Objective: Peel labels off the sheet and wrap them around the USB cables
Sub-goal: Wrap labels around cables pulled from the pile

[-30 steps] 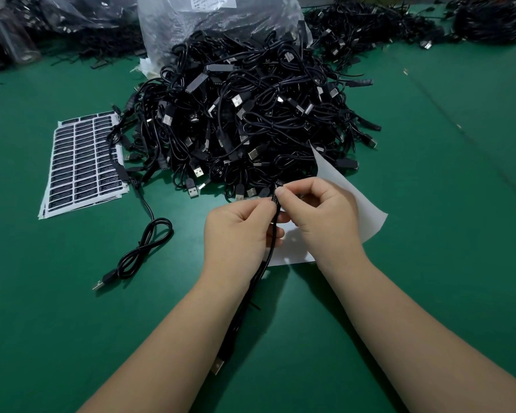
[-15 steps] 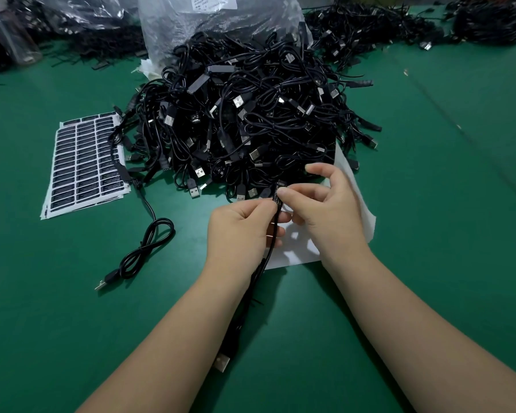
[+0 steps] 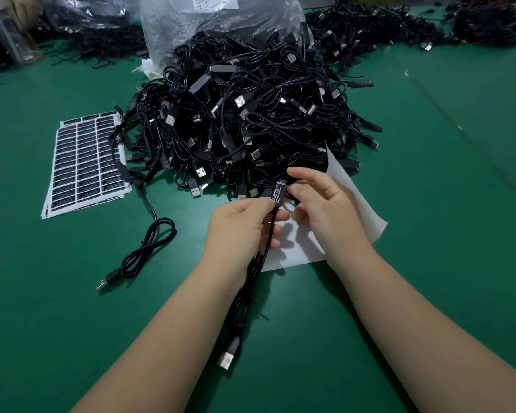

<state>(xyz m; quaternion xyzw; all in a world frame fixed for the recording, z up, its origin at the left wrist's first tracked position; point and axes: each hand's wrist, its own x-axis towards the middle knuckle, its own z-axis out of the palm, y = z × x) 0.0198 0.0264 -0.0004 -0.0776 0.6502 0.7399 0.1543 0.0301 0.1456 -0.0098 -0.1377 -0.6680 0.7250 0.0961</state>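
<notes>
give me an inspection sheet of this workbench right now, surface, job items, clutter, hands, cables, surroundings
Surface: green table, matte, no spills seen.
Job's things: label sheets stacked at left, most labels unpeeled; white backing sheet under the hands; labelled controller on the held cable, white print showing.
Clutter: clear plastic bag behind the pile; clear bottle at far left.
Grippers: left hand pinches the held cable below the label; right hand has fingers curled beside the controller, contact unclear.
Cables: large cable pile at centre; one loose coiled cable to the left.
Surroundings: more cable heaps along the far edge.
</notes>
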